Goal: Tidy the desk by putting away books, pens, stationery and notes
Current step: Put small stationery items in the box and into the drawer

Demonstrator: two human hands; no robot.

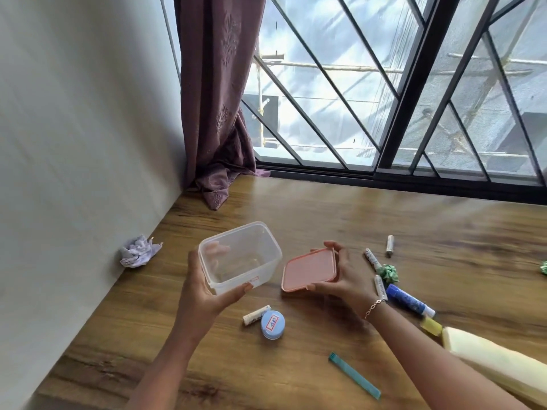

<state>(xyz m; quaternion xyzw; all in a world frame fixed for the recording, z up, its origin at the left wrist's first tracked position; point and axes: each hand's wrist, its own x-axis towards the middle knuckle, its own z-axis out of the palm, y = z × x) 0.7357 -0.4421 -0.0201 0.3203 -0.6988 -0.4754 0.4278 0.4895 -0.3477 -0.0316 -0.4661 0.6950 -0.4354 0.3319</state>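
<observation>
Left hand [204, 288]: grips a clear plastic box [239, 257], raised above the wooden desk [296, 214].
Right hand [344, 276]: holds its pink lid [309, 269], just beside the box.
Stationery: glue stick [410, 300] and teal ruler [353, 375] lie on the desk by the right arm.

Desk [325, 208] bare toward window; clutter [408, 300] right.

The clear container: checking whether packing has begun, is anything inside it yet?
No, the clear container held by the left hand shows only bare walls and floor, its lid off in the right hand.
</observation>
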